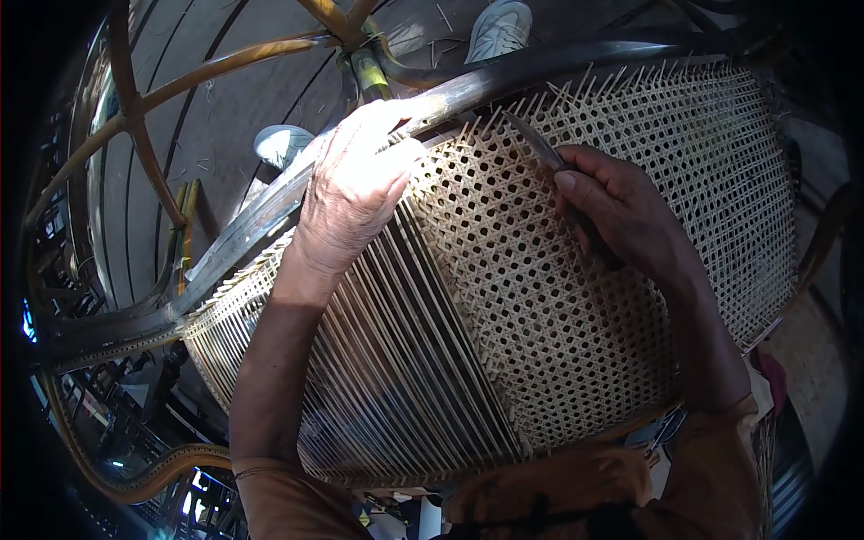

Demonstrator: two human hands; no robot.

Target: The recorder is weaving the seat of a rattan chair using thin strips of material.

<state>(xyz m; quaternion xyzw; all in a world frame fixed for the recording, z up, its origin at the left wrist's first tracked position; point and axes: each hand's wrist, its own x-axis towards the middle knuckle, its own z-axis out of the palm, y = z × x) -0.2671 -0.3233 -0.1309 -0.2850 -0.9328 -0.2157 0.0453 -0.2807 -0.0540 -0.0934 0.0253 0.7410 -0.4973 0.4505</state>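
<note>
A curved frame with cane webbing [558, 297] lies across my lap. Its right part is closely woven with small holes, while the left part carries only parallel strands [387, 360]. My right hand [621, 202] is closed round the dark handle of a knife [538, 144]. The blade points up and left, over the webbing near its far edge, where loose cane ends [576, 88] stick up. At the dark wooden rail [468, 90] my left hand [355, 180] rests with curled fingers, apparently closed at the edge of the weave. Strong sunlight washes out its fingertips, hiding what they pinch.
Bent rattan poles [234, 61] form an open frame at the far left, and a curved rattan piece [153, 486] sits at lower left. Beyond the rail are two light shoes, one at the top [499, 31], on a plank floor [216, 108] with scattered cane scraps.
</note>
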